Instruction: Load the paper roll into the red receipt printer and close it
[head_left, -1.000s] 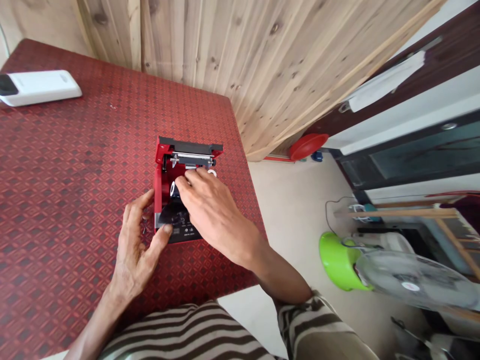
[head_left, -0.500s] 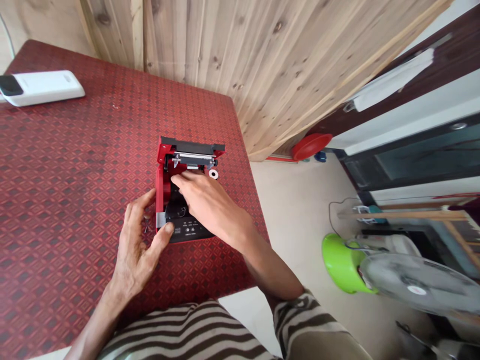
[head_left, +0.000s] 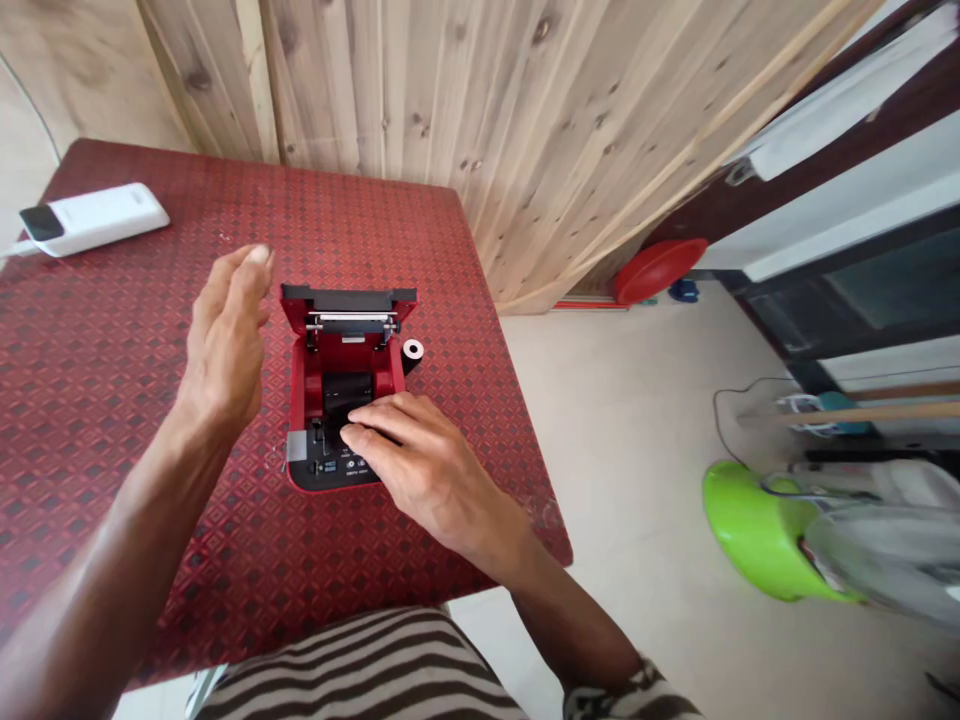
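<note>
A red and black portable printer (head_left: 298, 400) stands on the table with its lid (head_left: 349, 300) raised. Inside its bay lies a black paper roll (head_left: 346, 385), its loose end running toward the front panel (head_left: 330, 475). My right hand (head_left: 431, 460) reaches in from the right, thumb and fingertips closed over the black paper near the panel; the exact contact is partly hidden. My left hand (head_left: 225, 340) is raised to the left of the printer, fingers stretched out, holding nothing. Beside the printer's right wall is a second roll (head_left: 412, 352) with a white end.
The patterned red table (head_left: 360, 230) meets a wooden plank wall (head_left: 420, 90). A white device with a black end (head_left: 105, 217) lies at the far left. On the floor to the right are a green fan base (head_left: 757, 530) and a red basin (head_left: 660, 271).
My left hand has left the printer's front left corner and risen up and left. My right hand has drawn back from deep in the bay toward the front panel, uncovering the roll.
</note>
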